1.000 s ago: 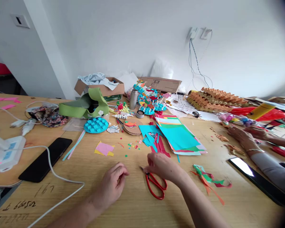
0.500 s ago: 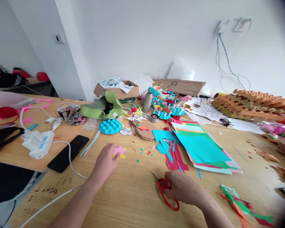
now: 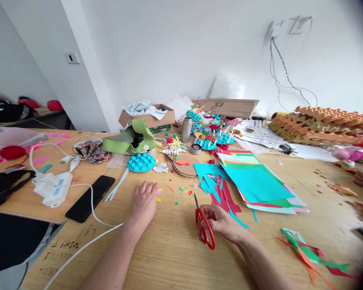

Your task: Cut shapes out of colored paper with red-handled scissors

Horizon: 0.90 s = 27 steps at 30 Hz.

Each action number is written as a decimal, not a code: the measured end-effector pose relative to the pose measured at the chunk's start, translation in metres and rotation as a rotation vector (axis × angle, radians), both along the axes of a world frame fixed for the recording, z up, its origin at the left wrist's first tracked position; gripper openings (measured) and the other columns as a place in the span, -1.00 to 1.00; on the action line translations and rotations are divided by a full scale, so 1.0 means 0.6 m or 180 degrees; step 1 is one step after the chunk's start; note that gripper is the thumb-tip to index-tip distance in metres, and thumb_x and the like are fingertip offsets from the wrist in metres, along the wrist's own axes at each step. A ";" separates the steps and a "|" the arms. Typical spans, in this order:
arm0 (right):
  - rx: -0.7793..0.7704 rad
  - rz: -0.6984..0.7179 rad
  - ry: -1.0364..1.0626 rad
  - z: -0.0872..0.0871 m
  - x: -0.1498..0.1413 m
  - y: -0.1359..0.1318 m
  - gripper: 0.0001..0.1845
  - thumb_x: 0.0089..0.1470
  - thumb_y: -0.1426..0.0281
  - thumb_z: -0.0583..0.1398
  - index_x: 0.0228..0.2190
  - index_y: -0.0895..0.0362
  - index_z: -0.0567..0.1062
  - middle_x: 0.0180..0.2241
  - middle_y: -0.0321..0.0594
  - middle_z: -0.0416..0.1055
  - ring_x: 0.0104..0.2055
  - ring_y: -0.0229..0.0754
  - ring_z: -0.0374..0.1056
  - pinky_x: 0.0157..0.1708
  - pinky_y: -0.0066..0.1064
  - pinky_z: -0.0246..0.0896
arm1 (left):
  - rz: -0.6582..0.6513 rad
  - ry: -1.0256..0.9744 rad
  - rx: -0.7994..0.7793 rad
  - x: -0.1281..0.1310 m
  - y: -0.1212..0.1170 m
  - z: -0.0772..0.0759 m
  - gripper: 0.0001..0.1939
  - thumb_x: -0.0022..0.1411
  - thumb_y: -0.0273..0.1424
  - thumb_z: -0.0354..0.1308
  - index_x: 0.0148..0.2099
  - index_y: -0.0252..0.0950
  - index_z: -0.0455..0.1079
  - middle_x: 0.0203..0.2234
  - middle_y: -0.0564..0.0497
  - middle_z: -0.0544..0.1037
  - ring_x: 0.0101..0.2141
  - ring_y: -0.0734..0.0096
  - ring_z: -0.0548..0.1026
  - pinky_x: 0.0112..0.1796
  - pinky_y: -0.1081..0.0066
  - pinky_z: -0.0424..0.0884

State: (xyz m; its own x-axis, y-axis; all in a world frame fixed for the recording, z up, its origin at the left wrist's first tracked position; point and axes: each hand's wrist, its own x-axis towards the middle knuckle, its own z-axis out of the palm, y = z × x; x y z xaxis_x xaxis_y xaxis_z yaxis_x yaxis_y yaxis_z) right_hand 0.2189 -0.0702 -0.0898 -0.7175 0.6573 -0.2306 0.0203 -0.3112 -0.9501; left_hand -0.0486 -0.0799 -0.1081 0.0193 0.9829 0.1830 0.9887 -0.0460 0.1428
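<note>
My right hand (image 3: pixel 222 223) is wrapped round the handles of red-handled scissors (image 3: pixel 211 238), lifted off the table with the dark blades pointing away and closed together. Flat on the table lies my left hand (image 3: pixel 145 203), fingers stretched out over the pink and yellow paper pieces (image 3: pixel 159 198), which it mostly covers. Just right of that hand are scattered small paper dots (image 3: pixel 186 189). Beyond the scissors lie red paper strips (image 3: pixel 225 197) and blue paper scraps (image 3: pixel 210 183).
A stack of coloured paper (image 3: pixel 260 183) lies to the right, with curled strips (image 3: pixel 305 251) nearer me. Left are a black phone (image 3: pixel 90 197), a white power strip (image 3: pixel 56 189) and its cable. Further back stand a blue woven disc (image 3: pixel 141 162), a cardboard disc (image 3: pixel 184 171) and a steel flask (image 3: pixel 186 129).
My right hand has taken hold of the scissors and raised them from the table. My left hand has moved forward onto the pink and yellow paper. The view has swung left.
</note>
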 end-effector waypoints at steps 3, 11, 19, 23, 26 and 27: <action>0.0005 0.0002 0.0117 -0.003 0.004 0.003 -0.65 -0.14 0.25 0.37 -0.51 0.16 0.33 -0.57 -0.25 0.47 -0.52 -0.16 0.48 -0.51 -0.40 0.35 | 0.0042 0.0145 0.0020 0.007 -0.006 0.010 -0.46 0.18 -0.69 -0.07 0.17 -0.32 0.35 -0.03 -0.24 0.53 0.09 0.01 0.36 0.13 -0.08 0.15; 0.0083 -0.0037 0.0208 -0.006 0.007 0.007 -0.61 -0.15 0.23 0.40 -0.52 0.16 0.32 -0.57 -0.26 0.45 -0.53 -0.18 0.47 -0.49 -0.40 0.36 | 0.0118 0.0378 0.0147 0.003 -0.014 0.031 -0.68 0.18 -0.65 0.03 -0.06 -0.39 0.48 -0.26 -0.23 0.51 -0.16 0.04 0.40 -0.02 0.05 0.27; 0.0082 -0.0277 0.0322 -0.015 0.016 0.013 -0.55 -0.12 0.13 0.39 -0.47 0.15 0.31 -0.56 -0.19 0.50 -0.58 -0.16 0.46 -0.57 -0.40 0.33 | -0.0409 0.0197 0.0369 0.037 -0.053 0.054 -0.75 0.22 -0.64 0.01 -0.29 -0.31 0.50 -0.36 -0.14 0.54 -0.23 0.09 0.44 -0.03 0.06 0.32; 0.0194 -0.0533 0.0458 -0.011 0.018 0.016 -0.50 -0.12 0.04 0.39 -0.41 0.12 0.31 -0.56 -0.24 0.48 -0.60 -0.23 0.39 -0.58 -0.45 0.25 | -0.0684 -0.0345 0.0742 0.053 -0.058 0.049 -0.79 0.29 -0.58 0.03 -0.30 -0.28 0.47 -0.40 -0.08 0.54 -0.27 0.14 0.46 -0.07 0.09 0.35; 0.0372 -0.0735 0.0528 -0.010 0.015 0.017 -0.45 -0.21 0.03 0.43 -0.42 0.13 0.34 -0.58 -0.33 0.40 -0.60 -0.32 0.28 -0.56 -0.49 0.15 | -0.0896 -0.0938 0.0967 0.065 -0.061 0.046 -0.83 0.34 -0.43 0.07 -0.33 -0.25 0.43 -0.43 -0.03 0.53 -0.33 0.22 0.47 -0.22 0.22 0.40; 0.0466 -0.0796 0.0510 -0.010 0.013 0.017 -0.45 -0.22 0.02 0.43 -0.43 0.14 0.35 -0.59 -0.35 0.38 -0.59 -0.34 0.25 -0.55 -0.50 0.11 | -0.0984 -0.1083 0.1015 0.070 -0.063 0.044 -0.83 0.34 -0.42 0.08 -0.33 -0.24 0.42 -0.43 -0.02 0.53 -0.34 0.24 0.47 -0.27 0.26 0.40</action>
State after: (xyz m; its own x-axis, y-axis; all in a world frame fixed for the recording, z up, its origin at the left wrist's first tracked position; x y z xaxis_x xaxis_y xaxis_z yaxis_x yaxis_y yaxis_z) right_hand 0.2270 -0.0602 -0.0957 -0.5492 0.8355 -0.0178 -0.1929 -0.1475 -0.9701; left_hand -0.0064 -0.1179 -0.0816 0.1857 0.8359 0.5165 0.8230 -0.4196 0.3830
